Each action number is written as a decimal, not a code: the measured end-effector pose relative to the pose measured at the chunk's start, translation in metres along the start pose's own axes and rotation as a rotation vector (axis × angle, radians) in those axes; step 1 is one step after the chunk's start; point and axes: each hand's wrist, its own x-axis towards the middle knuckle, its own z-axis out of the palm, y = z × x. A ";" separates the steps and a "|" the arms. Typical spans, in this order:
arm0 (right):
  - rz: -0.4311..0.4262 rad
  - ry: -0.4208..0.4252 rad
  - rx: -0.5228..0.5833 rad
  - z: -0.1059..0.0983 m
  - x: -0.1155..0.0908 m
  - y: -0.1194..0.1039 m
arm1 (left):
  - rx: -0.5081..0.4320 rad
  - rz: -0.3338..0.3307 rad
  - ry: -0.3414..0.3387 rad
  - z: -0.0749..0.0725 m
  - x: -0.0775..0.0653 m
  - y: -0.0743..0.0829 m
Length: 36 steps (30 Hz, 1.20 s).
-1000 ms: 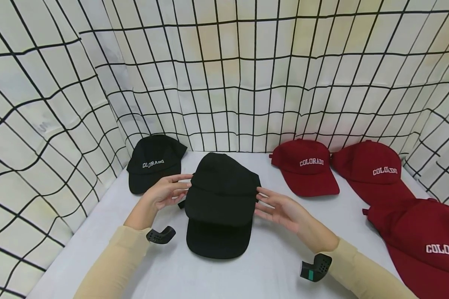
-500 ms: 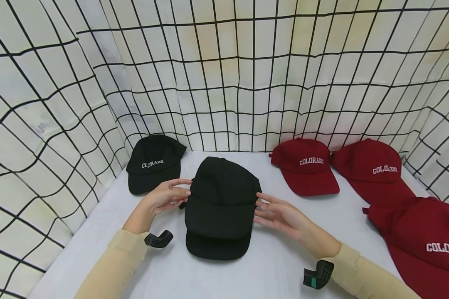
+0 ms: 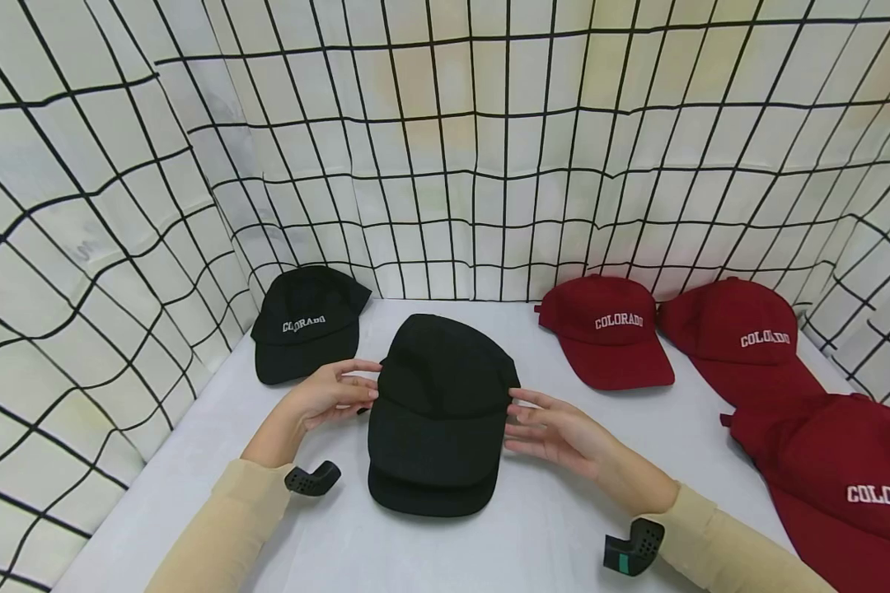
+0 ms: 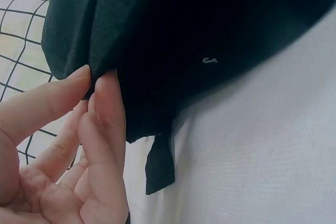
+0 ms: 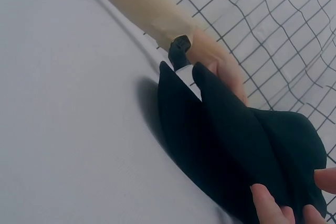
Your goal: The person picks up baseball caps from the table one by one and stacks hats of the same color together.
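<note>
Two black caps lie one over the other in the middle of the head view. The upper black cap (image 3: 445,371) covers most of the lower black cap (image 3: 433,502), whose brim shows in front. In the right wrist view, a gap separates the upper brim (image 5: 220,98) from the lower brim (image 5: 176,114). My left hand (image 3: 334,395) pinches the upper cap's left edge between thumb and fingers. On the opposite side my right hand (image 3: 556,428) holds the right edge, thumb and fingertips against the fabric. A strap end (image 4: 160,169) hangs below the left fingers.
Another black cap (image 3: 307,325) with white COLORADO lettering sits at the back left. Toward the right are a red cap (image 3: 604,329), a second red cap (image 3: 742,329) and a nearer third red cap (image 3: 845,469). White walls with black netting (image 3: 475,148) enclose the white tabletop (image 3: 386,552).
Both hands have come slightly nearer and lower with the upper cap. Its brim now covers more of the lower cap's brim. The other caps have stayed put.
</note>
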 end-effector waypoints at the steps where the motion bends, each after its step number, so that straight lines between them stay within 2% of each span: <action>1: 0.001 -0.004 -0.002 0.000 0.000 0.000 | 0.006 -0.001 0.000 0.000 0.000 0.000; 10: 0.002 -0.030 -0.032 -0.002 -0.001 0.002 | 0.028 -0.021 0.018 0.001 -0.002 -0.002; 25: 0.013 -0.022 -0.099 -0.003 -0.001 0.002 | 0.060 -0.031 0.033 0.003 -0.004 -0.003; 29: -0.013 -0.040 -0.152 -0.007 -0.001 0.001 | 0.072 -0.028 0.027 0.002 -0.002 0.000; 36: -0.063 -0.010 -0.234 -0.021 0.000 -0.004 | 0.133 -0.022 0.037 -0.001 -0.002 0.008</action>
